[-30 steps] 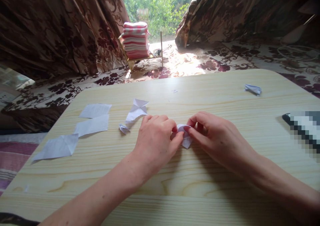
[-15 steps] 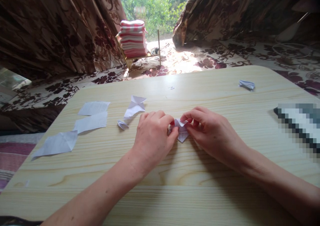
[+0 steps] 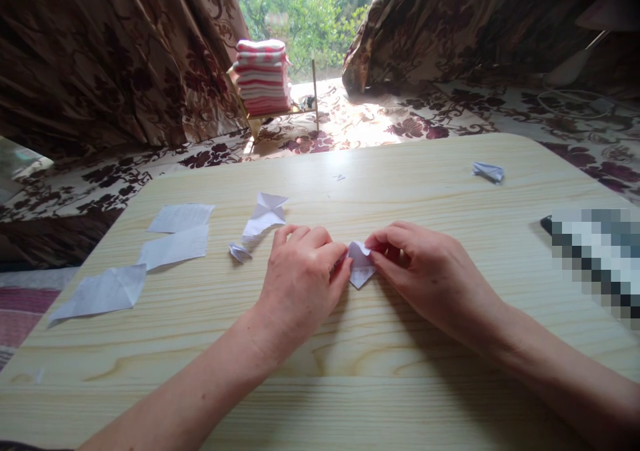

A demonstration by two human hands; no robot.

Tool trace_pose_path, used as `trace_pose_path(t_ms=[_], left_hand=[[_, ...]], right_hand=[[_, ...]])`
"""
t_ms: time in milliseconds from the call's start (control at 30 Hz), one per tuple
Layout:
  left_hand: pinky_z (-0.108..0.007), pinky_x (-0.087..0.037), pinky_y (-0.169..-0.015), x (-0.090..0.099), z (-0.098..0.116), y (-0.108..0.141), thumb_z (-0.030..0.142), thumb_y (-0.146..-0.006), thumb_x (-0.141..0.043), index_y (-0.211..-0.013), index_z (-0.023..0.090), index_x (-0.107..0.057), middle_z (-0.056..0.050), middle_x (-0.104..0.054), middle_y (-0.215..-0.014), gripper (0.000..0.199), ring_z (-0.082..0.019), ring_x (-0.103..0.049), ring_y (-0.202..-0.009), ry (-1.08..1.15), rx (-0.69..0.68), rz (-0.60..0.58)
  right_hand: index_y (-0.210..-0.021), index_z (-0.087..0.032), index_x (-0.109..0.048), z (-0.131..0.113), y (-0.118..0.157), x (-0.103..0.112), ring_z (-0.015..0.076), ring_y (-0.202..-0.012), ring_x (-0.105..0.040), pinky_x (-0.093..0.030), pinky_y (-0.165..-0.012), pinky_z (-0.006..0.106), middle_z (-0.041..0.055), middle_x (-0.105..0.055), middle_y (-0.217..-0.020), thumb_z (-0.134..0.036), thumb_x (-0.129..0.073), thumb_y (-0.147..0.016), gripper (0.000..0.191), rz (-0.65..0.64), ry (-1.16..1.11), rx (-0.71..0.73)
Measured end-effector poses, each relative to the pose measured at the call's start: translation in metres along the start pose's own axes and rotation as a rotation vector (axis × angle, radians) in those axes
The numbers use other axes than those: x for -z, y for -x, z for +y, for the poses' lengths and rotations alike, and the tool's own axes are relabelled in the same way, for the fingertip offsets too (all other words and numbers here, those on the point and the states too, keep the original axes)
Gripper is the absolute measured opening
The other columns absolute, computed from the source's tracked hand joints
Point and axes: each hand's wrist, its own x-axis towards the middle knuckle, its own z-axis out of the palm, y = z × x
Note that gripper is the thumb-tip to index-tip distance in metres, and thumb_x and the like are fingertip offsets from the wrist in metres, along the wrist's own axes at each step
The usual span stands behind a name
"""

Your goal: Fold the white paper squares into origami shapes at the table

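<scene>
Between my two hands is a small piece of folded white paper (image 3: 361, 272), with a pointed lower corner toward me and a raised, curved flap on top. My left hand (image 3: 305, 271) pinches its left edge between thumb and forefinger. On the other side, my right hand (image 3: 425, 264) pinches the upper right of the flap. Fingertips hide parts of both side edges. Left of my left hand lie a small folded paper bit (image 3: 239, 252) and a creased paper piece (image 3: 266, 214) with a torn edge.
Flat paper sheets (image 3: 175, 246) and a creased sheet (image 3: 103, 292) lie on the left of the wooden table (image 3: 240, 398). A folded paper piece (image 3: 488, 172) sits at the far right, and a blurred-out dark-edged object (image 3: 595, 258) nearer. Behind, folded cloths (image 3: 261, 81) are stacked on a stand.
Both hands stay pinched on the folded paper. My right fingers have shifted slightly at the flap, and more of the paper's face shows. The whole view has moved a little.
</scene>
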Motion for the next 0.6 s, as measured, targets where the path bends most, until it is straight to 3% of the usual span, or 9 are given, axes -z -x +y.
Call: trace_pose_path(t_ms=[333,600], left_hand=[[-0.043,-0.041,-0.088,-0.0017,0.0007,0.0012,0.021,-0.088,-0.055,-0.082,0.017,-0.069,-0.004,-0.066,-0.075,0.017,-0.019,-0.057,-0.073,-0.054,-0.049,0.047],[-0.047,-0.038,-0.096,0.0015,0.0002,0.0040,0.022,-0.093,-0.048,-0.085,0.019,-0.071,-0.003,-0.065,-0.074,0.024,-0.018,-0.056,-0.073,-0.142,-0.119,0.016]], right_hand=[[-0.085,-0.017,-0.072,-0.0010,0.0004,0.0022,0.0193,-0.079,-0.058,-0.045,-0.068,0.032,0.0075,-0.063,-0.090,-0.020,-0.052,-0.089,0.020,-0.091,0.011,0.098],[-0.090,-0.017,-0.070,0.0034,0.0034,0.0061,0.0197,-0.082,-0.055,-0.047,-0.068,0.031,0.0090,-0.062,-0.087,-0.017,-0.046,-0.094,0.025,-0.113,0.083,0.298]])
